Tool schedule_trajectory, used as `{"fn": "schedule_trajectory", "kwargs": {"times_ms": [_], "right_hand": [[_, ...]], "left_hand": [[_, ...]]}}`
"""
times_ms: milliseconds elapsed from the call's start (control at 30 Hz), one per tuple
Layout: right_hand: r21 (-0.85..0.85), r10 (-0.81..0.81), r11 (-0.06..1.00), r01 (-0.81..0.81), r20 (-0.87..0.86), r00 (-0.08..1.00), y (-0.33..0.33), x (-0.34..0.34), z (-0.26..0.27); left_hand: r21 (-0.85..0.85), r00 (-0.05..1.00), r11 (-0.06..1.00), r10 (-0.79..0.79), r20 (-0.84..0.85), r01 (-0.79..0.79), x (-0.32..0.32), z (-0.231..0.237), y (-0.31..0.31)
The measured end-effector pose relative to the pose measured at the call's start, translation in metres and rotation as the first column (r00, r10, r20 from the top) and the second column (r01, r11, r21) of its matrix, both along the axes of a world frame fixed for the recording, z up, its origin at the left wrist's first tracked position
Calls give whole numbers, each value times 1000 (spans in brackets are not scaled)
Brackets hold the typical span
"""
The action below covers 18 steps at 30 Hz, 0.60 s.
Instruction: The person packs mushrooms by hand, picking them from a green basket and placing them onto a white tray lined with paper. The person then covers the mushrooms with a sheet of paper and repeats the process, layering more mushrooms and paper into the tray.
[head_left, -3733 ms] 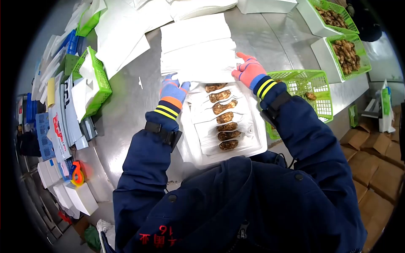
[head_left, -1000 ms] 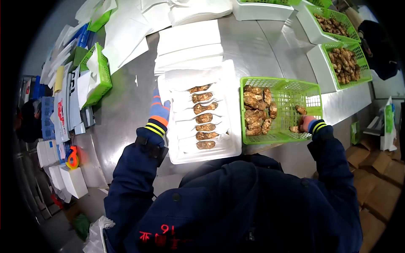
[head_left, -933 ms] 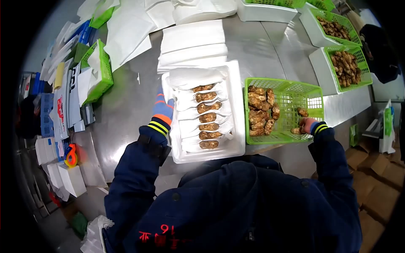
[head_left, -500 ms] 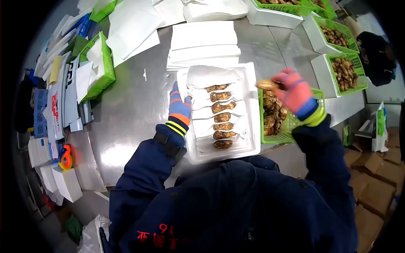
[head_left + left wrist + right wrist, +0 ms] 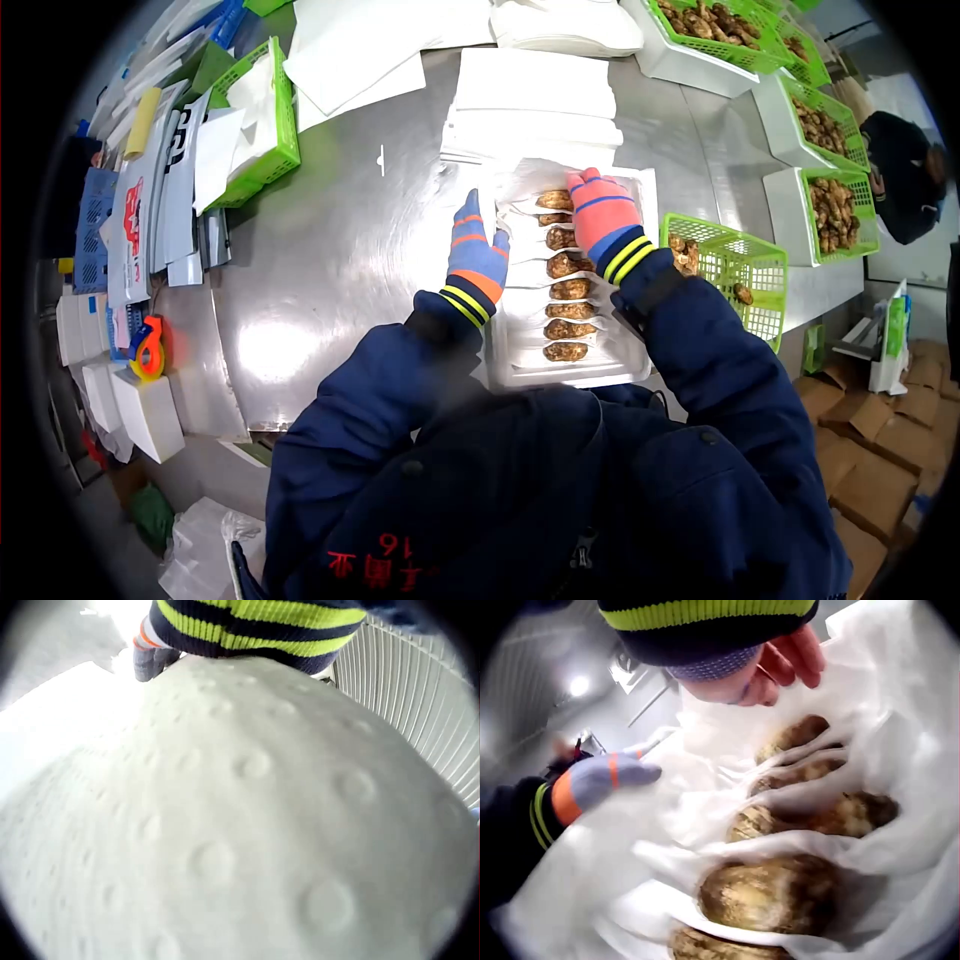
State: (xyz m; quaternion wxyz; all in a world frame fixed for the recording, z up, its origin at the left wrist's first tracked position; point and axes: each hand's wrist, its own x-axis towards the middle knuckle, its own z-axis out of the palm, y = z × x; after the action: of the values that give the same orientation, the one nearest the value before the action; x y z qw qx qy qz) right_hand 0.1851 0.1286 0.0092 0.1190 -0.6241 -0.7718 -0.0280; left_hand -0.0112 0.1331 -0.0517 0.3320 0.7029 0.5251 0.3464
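Note:
In the head view a white tray (image 5: 632, 352) holds a row of stubby brown mushroom-like pieces (image 5: 570, 289), lying crosswise between folds of white paper (image 5: 600, 342). My gloved right hand (image 5: 603, 215) is over the tray's far right part, beside the farthest pieces. The right wrist view shows its bent fingers (image 5: 804, 658) at the paper, just above the farthest piece (image 5: 802, 735); I cannot tell whether they pinch the paper. My gloved left hand (image 5: 478, 248) is at the tray's left rim, its fingers extended. A white dimpled surface (image 5: 247, 825) fills most of the left wrist view.
Stacked white sheets (image 5: 535, 95) lie beyond the tray. A green basket (image 5: 755, 258) with more pieces stands to the right, and filled baskets (image 5: 838, 215) sit farther right. At the left are a green basket (image 5: 285, 150), packaging and a tape dispenser (image 5: 150, 350).
My right hand took a piece from the green basket and carried it left to the tray; another piece now lies at the row's far end. My left hand stays at the left rim.

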Motion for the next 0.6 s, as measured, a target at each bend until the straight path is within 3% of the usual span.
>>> {"fn": "schedule_trajectory", "kwargs": {"times_ms": [67, 133, 200, 267, 367, 500, 533, 600], "right_hand": [[-78, -71, 995, 68, -34, 997, -11, 1, 11], [-24, 100, 995, -100, -22, 995, -19, 0, 10], [-54, 124, 991, -125, -21, 992, -20, -4, -6], [-209, 20, 978, 21, 191, 981, -11, -12, -20], [-152, 66, 988, -22, 292, 954, -6, -11, -42], [-211, 41, 977, -30, 48, 998, -12, -8, -21], [-90, 55, 995, -45, 116, 992, -14, -5, -22], [-221, 23, 975, -7, 67, 997, -18, -2, -29]], "left_hand": [[-35, 1000, 999, -4, 16, 4, 0, 3, 0], [-24, 1000, 1000, 14, 24, -14, 3, 4, -1], [-28, 998, 1000, -6, 56, 8, 2, 4, -1], [-35, 1000, 999, 4, 26, -3, 1, 6, -1], [-28, 1000, 1000, 9, 5, -9, 2, 2, -2], [27, 1000, 1000, 8, -18, -7, 0, 4, 0], [45, 1000, 999, 15, -21, -14, 2, 3, 0], [5, 1000, 1000, 10, 10, -10, 2, 1, -1]]}}
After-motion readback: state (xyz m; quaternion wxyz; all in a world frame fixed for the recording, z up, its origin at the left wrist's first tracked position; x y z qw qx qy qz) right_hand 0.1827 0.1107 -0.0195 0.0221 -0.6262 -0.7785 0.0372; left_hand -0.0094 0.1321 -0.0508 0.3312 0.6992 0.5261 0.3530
